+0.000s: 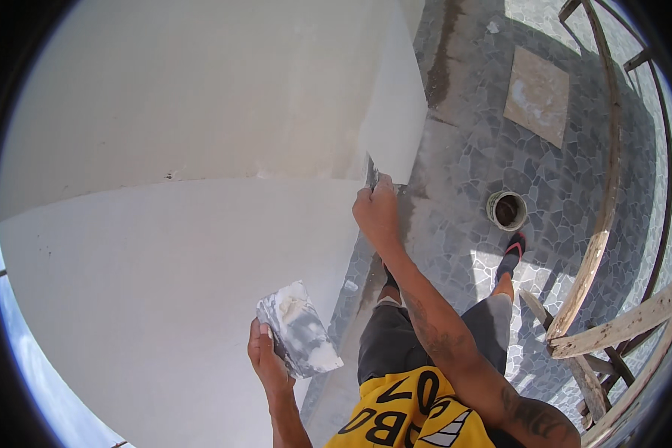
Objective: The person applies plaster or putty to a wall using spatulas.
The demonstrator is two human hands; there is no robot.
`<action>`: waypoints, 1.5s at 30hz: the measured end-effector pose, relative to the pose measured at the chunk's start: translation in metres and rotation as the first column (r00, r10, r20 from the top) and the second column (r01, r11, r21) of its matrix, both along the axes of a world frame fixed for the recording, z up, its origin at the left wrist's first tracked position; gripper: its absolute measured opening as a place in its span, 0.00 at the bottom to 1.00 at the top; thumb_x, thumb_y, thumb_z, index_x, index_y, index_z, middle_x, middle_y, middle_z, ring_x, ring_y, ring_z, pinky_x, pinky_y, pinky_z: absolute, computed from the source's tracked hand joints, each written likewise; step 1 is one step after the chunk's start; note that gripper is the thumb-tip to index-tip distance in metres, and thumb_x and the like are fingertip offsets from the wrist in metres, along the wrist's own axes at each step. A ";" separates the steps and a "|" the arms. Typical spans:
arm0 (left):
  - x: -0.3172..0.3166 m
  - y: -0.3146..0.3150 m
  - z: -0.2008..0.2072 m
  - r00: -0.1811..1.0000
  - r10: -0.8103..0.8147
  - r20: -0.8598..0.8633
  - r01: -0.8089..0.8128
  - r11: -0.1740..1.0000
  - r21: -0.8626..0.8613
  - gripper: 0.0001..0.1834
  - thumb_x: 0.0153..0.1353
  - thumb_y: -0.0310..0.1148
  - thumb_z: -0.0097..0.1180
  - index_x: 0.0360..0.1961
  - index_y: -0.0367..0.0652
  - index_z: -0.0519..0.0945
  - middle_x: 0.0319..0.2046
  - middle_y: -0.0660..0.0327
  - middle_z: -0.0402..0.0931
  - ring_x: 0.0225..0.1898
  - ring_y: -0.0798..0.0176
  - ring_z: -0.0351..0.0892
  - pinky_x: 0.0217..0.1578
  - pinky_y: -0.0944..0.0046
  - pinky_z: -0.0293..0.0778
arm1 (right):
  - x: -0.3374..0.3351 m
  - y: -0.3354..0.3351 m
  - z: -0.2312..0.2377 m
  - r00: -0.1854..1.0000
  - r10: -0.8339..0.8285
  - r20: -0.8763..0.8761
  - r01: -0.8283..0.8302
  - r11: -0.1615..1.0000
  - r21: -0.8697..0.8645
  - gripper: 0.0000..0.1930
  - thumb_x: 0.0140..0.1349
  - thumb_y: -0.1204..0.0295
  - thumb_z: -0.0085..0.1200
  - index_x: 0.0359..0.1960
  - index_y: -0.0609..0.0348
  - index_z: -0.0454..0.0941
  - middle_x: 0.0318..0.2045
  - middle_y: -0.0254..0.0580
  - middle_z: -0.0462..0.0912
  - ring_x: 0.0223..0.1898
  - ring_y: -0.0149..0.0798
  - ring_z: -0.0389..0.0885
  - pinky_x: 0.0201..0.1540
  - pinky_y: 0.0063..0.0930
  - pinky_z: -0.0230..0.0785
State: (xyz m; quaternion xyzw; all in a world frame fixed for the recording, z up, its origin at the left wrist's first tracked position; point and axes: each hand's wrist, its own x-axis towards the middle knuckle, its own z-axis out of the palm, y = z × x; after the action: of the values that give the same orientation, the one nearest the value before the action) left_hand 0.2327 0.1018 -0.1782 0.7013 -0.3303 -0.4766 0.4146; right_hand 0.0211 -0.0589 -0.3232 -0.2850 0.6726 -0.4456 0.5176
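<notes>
Pressing a small metal putty knife (371,174) to the white plastered wall (201,97) corner w/ right hand (377,213) closed on it, left hand (265,358) gripping a putty-smeared flat steel trowel (299,336); filler could drop off if tilted.

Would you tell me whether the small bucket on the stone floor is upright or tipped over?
Upright: the bucket stands on the floor with its round open mouth facing up; its inside looks dark, and how full it is cannot be told.

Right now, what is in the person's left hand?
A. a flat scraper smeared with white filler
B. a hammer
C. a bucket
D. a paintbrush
A: the left hand grips a flat scraper smeared with white filler, while the right hand presses another blade against the wall.
</notes>
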 end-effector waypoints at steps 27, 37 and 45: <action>0.009 0.006 -0.008 1.000 0.025 0.018 -0.026 0.999 0.024 0.17 0.77 0.33 0.42 0.57 0.32 0.75 0.48 0.58 0.81 0.47 0.67 0.80 0.50 0.68 0.76 | 0.061 0.044 -0.064 0.888 -0.257 -0.381 -0.127 0.659 -0.741 0.34 0.54 0.87 0.51 0.68 0.70 0.68 0.62 0.60 0.71 0.62 0.61 0.71 0.67 0.52 0.64; 0.011 0.008 -0.014 1.000 -0.005 0.000 0.005 1.000 0.000 0.17 0.78 0.35 0.43 0.56 0.33 0.76 0.46 0.59 0.81 0.45 0.69 0.80 0.48 0.69 0.76 | 0.011 -0.010 -0.016 0.996 -0.037 -0.076 0.016 0.966 -0.257 0.25 0.64 0.83 0.45 0.65 0.71 0.69 0.57 0.57 0.75 0.58 0.59 0.74 0.59 0.45 0.72; 0.004 0.005 -0.007 1.000 0.006 0.016 -0.006 1.000 0.008 0.17 0.78 0.35 0.42 0.55 0.33 0.76 0.46 0.60 0.81 0.44 0.70 0.80 0.47 0.69 0.76 | -0.004 0.031 -0.009 0.969 0.008 -0.247 -0.190 0.666 -0.721 0.33 0.57 0.89 0.46 0.68 0.62 0.70 0.60 0.52 0.75 0.61 0.55 0.75 0.63 0.43 0.72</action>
State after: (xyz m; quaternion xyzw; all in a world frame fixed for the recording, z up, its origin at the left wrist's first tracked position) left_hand 0.2367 0.1066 -0.1852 0.7078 -0.3296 -0.4709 0.4107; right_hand 0.0175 -0.0283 -0.3323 -0.5544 0.4712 -0.6157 0.3024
